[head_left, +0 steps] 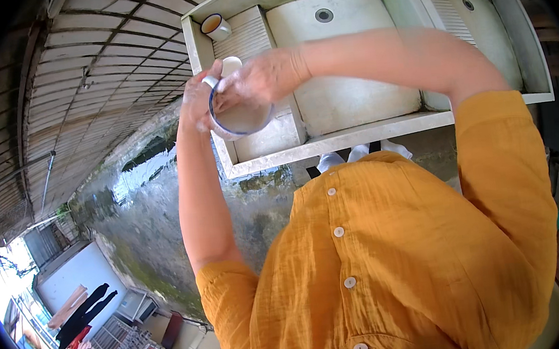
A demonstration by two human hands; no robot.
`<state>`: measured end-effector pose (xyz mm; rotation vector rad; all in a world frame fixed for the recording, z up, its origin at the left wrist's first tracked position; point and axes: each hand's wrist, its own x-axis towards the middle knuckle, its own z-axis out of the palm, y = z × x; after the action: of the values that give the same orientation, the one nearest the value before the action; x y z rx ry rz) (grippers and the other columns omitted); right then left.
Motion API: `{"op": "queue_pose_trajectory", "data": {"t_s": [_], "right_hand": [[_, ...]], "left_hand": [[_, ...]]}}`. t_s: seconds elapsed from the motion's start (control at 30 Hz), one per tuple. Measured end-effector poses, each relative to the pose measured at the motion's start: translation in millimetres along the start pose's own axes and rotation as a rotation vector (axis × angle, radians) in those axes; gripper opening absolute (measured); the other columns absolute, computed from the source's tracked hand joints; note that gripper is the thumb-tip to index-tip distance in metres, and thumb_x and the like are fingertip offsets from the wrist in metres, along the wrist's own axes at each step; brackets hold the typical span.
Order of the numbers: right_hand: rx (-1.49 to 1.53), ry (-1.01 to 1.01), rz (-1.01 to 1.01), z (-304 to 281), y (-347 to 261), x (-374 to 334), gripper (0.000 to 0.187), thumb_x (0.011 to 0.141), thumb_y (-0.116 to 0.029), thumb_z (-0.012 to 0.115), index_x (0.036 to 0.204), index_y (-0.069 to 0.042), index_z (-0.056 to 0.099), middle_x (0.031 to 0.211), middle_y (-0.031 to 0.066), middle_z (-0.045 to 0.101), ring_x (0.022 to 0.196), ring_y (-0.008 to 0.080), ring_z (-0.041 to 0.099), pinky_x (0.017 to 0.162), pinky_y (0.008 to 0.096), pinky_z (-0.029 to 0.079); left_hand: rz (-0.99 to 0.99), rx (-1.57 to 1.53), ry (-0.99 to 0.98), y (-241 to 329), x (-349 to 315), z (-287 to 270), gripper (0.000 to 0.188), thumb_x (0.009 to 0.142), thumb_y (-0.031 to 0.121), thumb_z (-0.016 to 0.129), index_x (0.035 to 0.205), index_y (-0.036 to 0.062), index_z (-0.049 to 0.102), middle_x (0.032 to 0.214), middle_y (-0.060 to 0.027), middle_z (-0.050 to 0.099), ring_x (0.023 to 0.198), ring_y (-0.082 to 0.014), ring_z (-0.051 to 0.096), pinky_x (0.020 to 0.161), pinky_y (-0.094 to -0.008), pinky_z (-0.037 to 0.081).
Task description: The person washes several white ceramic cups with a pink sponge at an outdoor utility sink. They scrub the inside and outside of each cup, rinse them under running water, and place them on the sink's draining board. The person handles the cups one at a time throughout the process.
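Note:
A white enamel mug point(238, 133) with a blue rim is tipped toward me over the left end of the sink. My left hand point(195, 105) grips it from its left side, near the handle. Bent across from the right, my right hand point(265, 77) has its fingers at the mug's mouth, partly inside; motion blurs them, so whether they hold anything is unclear. Just beyond the hands shows part of a white rounded thing point(231, 65), mostly hidden. A second enamel mug point(215, 27), white with a dark rim and brownish inside, sits in the sink's far left corner.
The pale stone sink point(353, 100) has a ribbed washboard slope point(242, 33) at left and a drain point(324, 15) in its basin. Another basin point(482, 40) adjoins on the right. Wet, mossy concrete floor point(155, 213) lies left. Laundry point(88, 314) hangs at lower left.

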<state>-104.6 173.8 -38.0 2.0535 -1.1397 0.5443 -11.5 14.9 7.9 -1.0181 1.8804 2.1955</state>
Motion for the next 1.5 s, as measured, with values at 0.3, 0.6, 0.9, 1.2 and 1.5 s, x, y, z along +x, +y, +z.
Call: {"op": "queue_pose_trajectory", "data": {"t_s": [0.3,0.6,0.9,1.2,1.5], "right_hand": [[0.341,-0.106,1.123,-16,-77,48,0.021,0.076,-0.028,0.064,0.08,-0.008,0.067,0.07,0.0063,0.065,0.072,0.0222,0.064,0.064,0.0372,0.05],[-0.131,-0.108,0.492,-19,-28,16,0.016,0.076,-0.013,0.058,0.078,-0.001,0.068,0.084,0.01,0.067,0.094,0.0201,0.062,0.084,0.0324,0.05],[0.708,-0.325,0.957,-11,-59,60,0.02,0.071,-0.017,0.065,0.081,0.001,0.064,0.074,0.0164,0.065,0.082,0.0337,0.062,0.076,0.0426,0.049],[0.848,-0.67,1.069,-12,-49,86,0.015,0.069,-0.012,0.059,0.069,0.002,0.065,0.074,0.0163,0.065,0.082,0.0316,0.062,0.074,0.0427,0.049],[0.263,-0.596,0.757,20,-59,64,0.016,0.072,-0.008,0.058,0.085,-0.001,0.065,0.077,0.0129,0.065,0.078,0.0303,0.062,0.072,0.0402,0.049]], "left_hand": [[0.302,0.162,0.257,8,5,6,0.029,0.087,0.026,0.068,0.081,-0.0014,0.062,0.067,-0.005,0.06,0.055,-0.0119,0.053,0.051,-0.0262,0.046],[0.199,0.015,0.117,14,0,10,0.031,0.085,0.028,0.069,0.075,-0.0002,0.059,0.07,-0.0067,0.062,0.054,-0.0114,0.054,0.05,-0.026,0.045],[0.288,-0.089,0.139,-8,-4,14,0.032,0.088,0.026,0.066,0.068,0.0027,0.057,0.065,-0.01,0.064,0.052,-0.0131,0.056,0.05,-0.025,0.047],[0.384,-0.119,0.304,-24,-7,-18,0.032,0.09,0.028,0.063,0.074,0.0026,0.054,0.069,-0.0095,0.063,0.058,-0.0159,0.059,0.054,-0.0288,0.051],[0.501,-0.23,0.344,-24,-15,-8,0.031,0.092,0.027,0.06,0.077,0.0013,0.051,0.069,-0.0124,0.063,0.059,-0.0183,0.06,0.054,-0.0303,0.052]]}}
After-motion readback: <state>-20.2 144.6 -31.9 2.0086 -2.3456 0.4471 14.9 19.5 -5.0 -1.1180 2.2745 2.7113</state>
